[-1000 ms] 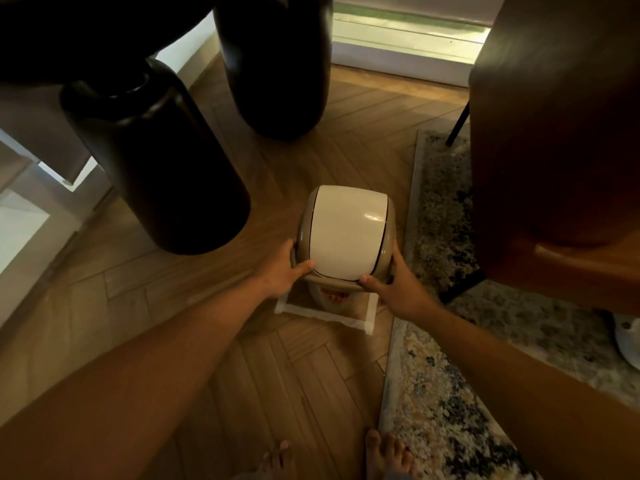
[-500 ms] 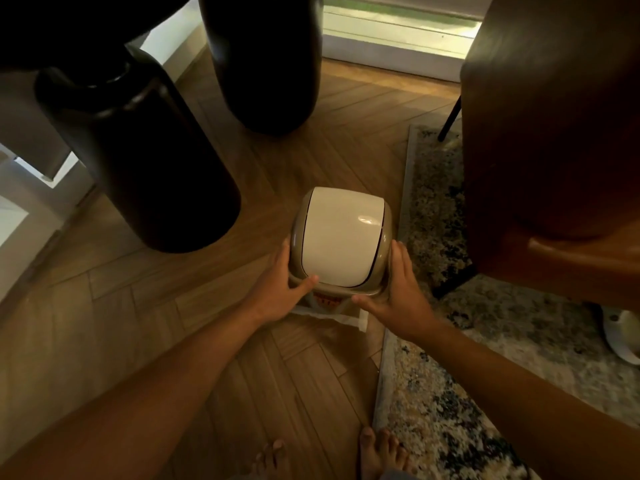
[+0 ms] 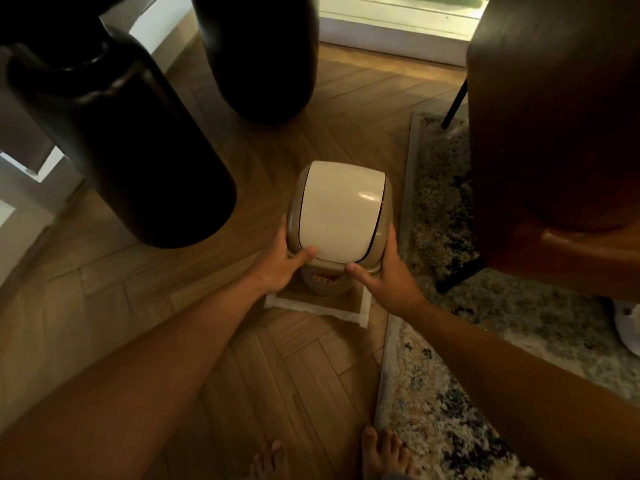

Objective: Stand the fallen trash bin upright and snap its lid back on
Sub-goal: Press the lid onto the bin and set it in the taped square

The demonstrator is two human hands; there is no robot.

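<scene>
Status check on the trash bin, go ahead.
Both hands, left and right, grip lid. Bin upright inside taped square. Nothing blocking.

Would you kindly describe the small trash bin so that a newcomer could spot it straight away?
Start at the wood floor, between the two big black vases and the patterned rug. There a small trash bin stands upright inside a white tape outline. Alone among its dark neighbours, it is beige, with a cream swing lid.
</scene>
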